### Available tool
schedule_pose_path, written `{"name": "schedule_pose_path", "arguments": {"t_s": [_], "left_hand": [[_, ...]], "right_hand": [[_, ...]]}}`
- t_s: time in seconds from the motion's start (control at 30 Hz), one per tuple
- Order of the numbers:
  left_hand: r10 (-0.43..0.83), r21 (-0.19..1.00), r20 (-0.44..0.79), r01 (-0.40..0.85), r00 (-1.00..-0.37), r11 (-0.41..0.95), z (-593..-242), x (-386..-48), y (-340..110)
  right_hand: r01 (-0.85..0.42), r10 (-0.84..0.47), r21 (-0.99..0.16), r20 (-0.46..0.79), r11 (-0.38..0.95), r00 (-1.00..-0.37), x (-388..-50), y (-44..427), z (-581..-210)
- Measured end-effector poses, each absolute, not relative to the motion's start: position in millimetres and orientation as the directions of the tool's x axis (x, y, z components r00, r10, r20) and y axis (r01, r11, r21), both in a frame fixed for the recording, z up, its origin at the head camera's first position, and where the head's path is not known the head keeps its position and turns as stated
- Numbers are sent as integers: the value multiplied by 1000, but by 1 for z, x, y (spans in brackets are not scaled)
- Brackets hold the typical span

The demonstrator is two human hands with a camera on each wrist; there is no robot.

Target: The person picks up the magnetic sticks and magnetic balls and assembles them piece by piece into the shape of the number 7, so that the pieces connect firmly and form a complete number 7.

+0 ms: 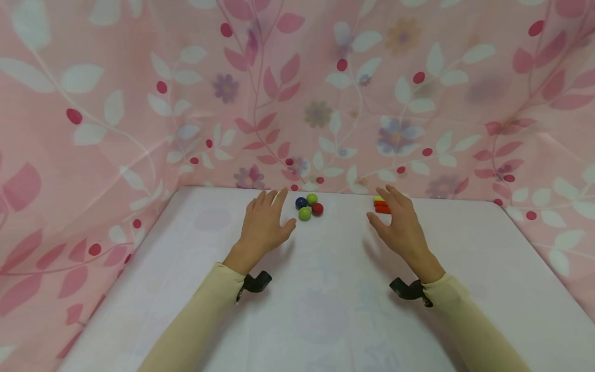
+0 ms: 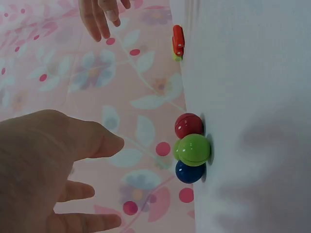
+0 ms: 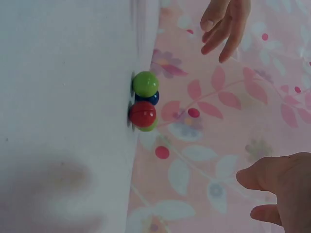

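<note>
My left hand [image 1: 264, 222] hovers above the white table, fingers extended and holding nothing. Just right of it sits a cluster of small glossy balls: a dark blue ball [image 1: 301, 203], a red ball [image 1: 317, 208], a front green ball [image 1: 304, 213] and a back green ball [image 1: 312, 198]. On the other side, my right hand [image 1: 401, 223] is also raised, thumb spread from the fingers, with nothing in it. Partly hidden behind that hand lie short red sticks [image 1: 382, 206] and a yellow-green one [image 1: 378, 198]; the left wrist view shows the red pieces [image 2: 178, 41] at the far end.
The white tabletop [image 1: 321, 310] spreads beneath both arms. A pink floral cloth [image 1: 307, 93] hangs behind the table's back edge and along its sides. Each wrist carries a black camera mount, the left mount [image 1: 257, 282] and the right mount [image 1: 406, 288].
</note>
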State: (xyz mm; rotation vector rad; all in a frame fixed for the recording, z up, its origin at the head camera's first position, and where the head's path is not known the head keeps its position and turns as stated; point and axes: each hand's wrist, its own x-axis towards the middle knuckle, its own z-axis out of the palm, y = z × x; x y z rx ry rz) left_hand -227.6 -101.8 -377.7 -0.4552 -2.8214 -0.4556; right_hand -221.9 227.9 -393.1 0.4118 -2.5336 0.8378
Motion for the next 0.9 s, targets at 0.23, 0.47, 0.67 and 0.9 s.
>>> {"name": "schedule_pose_path", "arguments": {"t_s": [0.23,0.47,0.67,0.9], "left_hand": [[307,392,252,386,-918,835,-393,-242,-97],[304,446,192,359,-933,820,-407,-256,-86],[310,433,206,371,-928,822,-414,-266,-76],[258,463,236,342,-937,817,-420,-279,-68]], "right_hand": [[-487,-227,-528,482,696,-846,-233,204,-401],[-503,-300,-567,415,653,-859,-245,184,-410],[-469,-310,-615,353,634,-883,-253,174,-417],[-405,-265,-692,307,598,-914,-261,162,-421]]}}
